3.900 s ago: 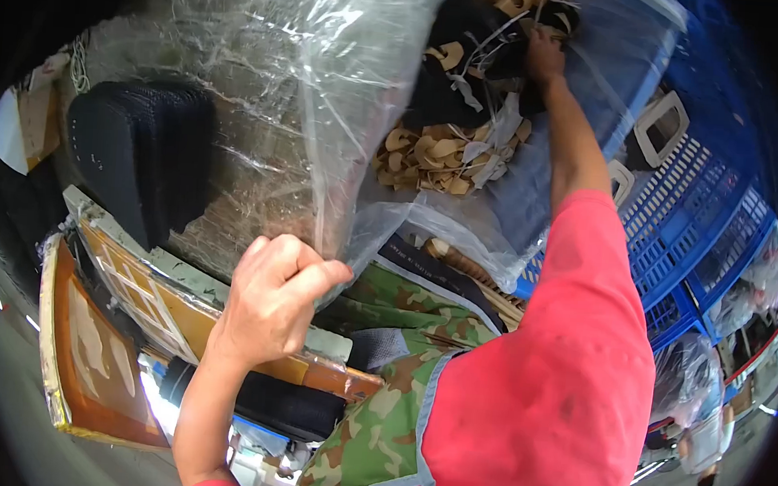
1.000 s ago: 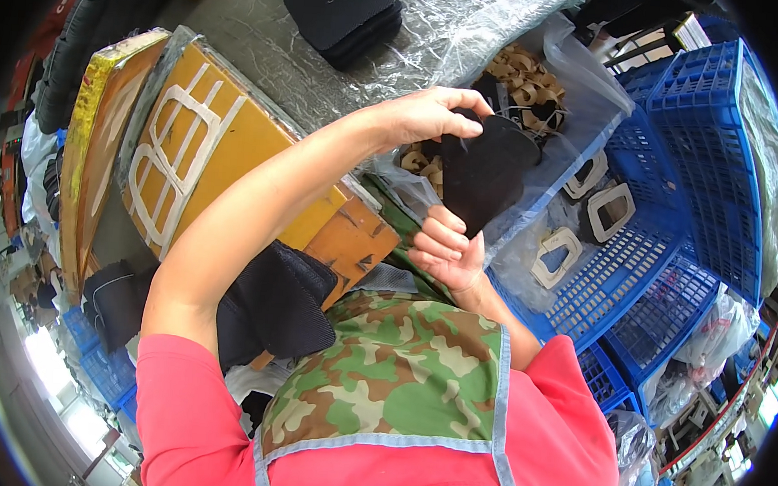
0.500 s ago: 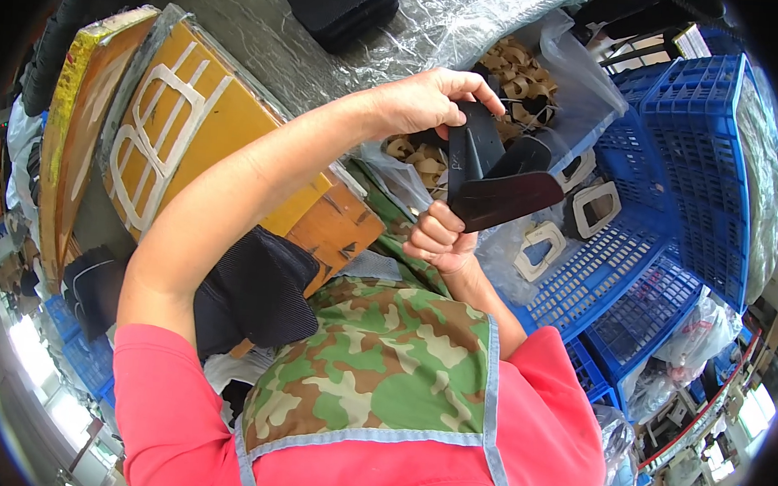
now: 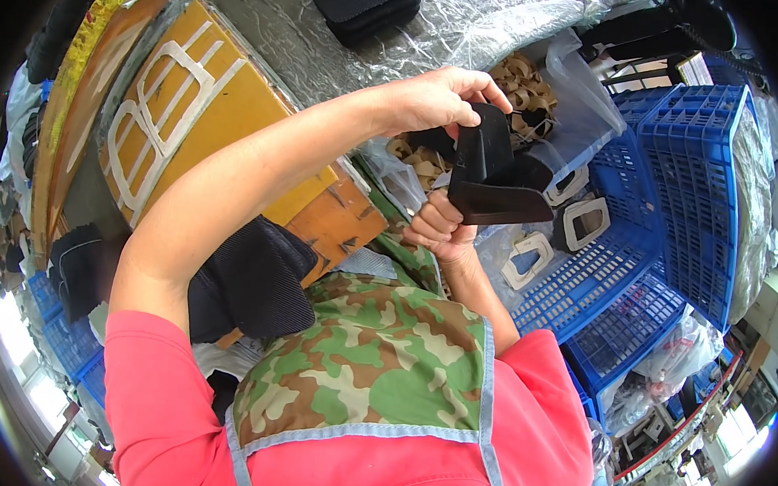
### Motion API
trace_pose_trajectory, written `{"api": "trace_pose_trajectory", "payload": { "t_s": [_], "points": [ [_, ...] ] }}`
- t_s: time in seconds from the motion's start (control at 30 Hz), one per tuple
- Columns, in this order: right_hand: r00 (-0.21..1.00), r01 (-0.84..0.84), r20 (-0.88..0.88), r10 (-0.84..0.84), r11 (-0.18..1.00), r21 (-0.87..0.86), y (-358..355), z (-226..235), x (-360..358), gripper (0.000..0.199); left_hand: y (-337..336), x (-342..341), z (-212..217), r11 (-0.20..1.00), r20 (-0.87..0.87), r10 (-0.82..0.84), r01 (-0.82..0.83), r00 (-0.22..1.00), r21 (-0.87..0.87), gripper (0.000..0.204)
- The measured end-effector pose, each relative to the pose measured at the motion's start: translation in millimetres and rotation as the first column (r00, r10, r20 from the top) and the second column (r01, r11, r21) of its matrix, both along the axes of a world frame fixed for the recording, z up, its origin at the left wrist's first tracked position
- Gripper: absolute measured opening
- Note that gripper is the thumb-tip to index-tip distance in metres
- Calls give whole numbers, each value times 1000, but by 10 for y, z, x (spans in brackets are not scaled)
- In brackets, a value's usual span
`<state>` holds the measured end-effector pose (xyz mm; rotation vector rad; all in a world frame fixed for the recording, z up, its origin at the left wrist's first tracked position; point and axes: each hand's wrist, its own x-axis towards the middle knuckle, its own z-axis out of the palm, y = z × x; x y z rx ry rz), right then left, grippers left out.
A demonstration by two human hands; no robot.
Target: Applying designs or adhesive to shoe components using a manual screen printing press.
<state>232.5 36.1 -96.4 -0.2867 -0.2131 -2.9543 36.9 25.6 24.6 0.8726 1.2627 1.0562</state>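
Between my two hands is a black, smooth, folded piece (image 4: 500,205), stiff like leather, with flaps standing out to the right. My left hand (image 4: 442,102) reaches over from the upper left, its thumb and fingers closed on the piece's upper end. Below it, my right hand (image 4: 441,227) is curled in a fist round the lower left corner, so that corner is hidden. Behind the piece lies a clear plastic bag (image 4: 580,108) with tan curly scraps (image 4: 526,76).
Blue plastic crates (image 4: 691,186) stand at the right, with pale frame-shaped cutouts (image 4: 528,259) beside them. A yellow-orange board (image 4: 259,115) leans at the left. Black ribbed material (image 4: 262,275) lies near my apron. A stack of black pads (image 4: 363,5) rests on the plastic-covered table (image 4: 455,33).
The black piece has tilted in my hands, and its lower flap now lies more level. Both hands keep their hold. The whole view has shifted slightly.
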Motion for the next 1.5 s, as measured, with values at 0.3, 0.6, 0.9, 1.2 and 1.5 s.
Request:
{"api": "trace_pose_trajectory", "payload": {
  "t_s": [0.3,0.6,0.9,1.2,1.5],
  "points": [
    [833,232,326,-448,816,529,636,-24,313,42,-59,-17,-8,981,-13,-23,20,1000,-193,39],
    [980,170,91,-178,982,83,410,2,137,39,-121,297,-145,975,90,7,13,996,-221,81],
    [971,32,238,-21,998,-44,-22,352,25,28,-196,311,-183,941,172,204,-145,964,-304,45],
    [603,153,491,-629,695,703,505,-22,357,33,-224,272,-182,897,53,257,-217,965,-384,45],
    [496,63,458,-738,557,828,552,169,193,35,-218,304,-278,883,23,258,-226,966,-412,43]
  ]
}}
